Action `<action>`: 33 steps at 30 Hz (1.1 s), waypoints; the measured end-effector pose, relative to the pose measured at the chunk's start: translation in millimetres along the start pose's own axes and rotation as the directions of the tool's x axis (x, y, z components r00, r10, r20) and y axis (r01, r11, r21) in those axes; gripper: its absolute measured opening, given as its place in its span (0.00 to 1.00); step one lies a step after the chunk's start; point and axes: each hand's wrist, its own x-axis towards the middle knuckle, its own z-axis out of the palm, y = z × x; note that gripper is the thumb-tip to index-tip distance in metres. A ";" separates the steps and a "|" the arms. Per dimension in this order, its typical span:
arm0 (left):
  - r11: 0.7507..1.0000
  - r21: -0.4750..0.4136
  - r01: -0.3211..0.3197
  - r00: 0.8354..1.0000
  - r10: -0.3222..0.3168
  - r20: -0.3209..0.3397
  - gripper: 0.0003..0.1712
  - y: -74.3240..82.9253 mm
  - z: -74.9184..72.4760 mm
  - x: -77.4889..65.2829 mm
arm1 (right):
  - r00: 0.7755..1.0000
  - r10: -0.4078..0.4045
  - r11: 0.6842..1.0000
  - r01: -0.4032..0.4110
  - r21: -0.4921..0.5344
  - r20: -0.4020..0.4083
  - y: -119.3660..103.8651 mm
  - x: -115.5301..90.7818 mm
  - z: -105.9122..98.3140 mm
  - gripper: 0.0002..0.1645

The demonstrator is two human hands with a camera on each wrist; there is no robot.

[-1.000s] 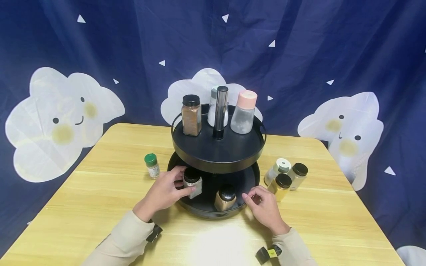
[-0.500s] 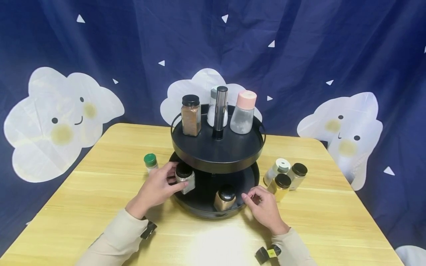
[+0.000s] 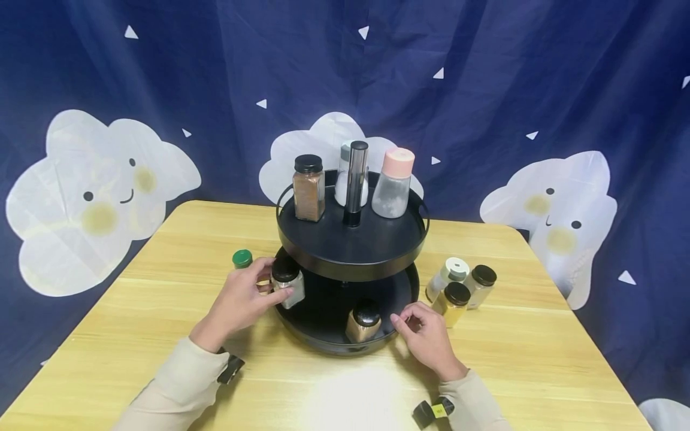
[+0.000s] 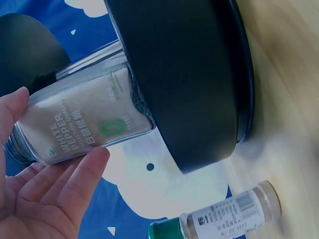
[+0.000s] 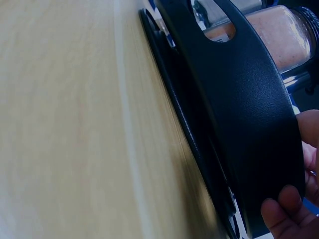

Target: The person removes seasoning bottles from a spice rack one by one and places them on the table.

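Note:
My left hand grips a square glass jar of white pepper with a black lid, thumb on one side and fingers on the other. The jar is upright at the left side of the lower tier of a black two-tier round spice rack. At the front right of that tier, my right hand pinches the rim, some fingertips against its outer wall. A tan-filled jar with a black lid sits on the lower tier near the front.
On the upper tier stand a brown spice jar, a grey-capped shaker and a pink-capped shaker around the post. A green-capped bottle stands left of the rack. Several containers, including a yellow jar, stand to its right.
My left hand has shifted the white pepper jar leftward and slightly back along the lower tier, now overlapping the green-capped bottle in the head view. My right hand has stayed at the rim.

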 end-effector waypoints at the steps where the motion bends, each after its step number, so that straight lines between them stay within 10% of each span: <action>1: 1.000 -0.008 -0.002 1.000 0.002 -0.001 0.29 -0.2 -1.3 0.0 | 1.000 -0.005 1.000 0.005 0.000 -0.005 -4.8 0.9 -1.3 0.16; 33: 0.998 0.026 0.058 0.995 -0.056 -0.081 0.30 -13.4 -31.3 -5.9 | 1.000 -0.008 1.000 0.008 0.019 -0.002 2.3 -0.8 0.5 0.16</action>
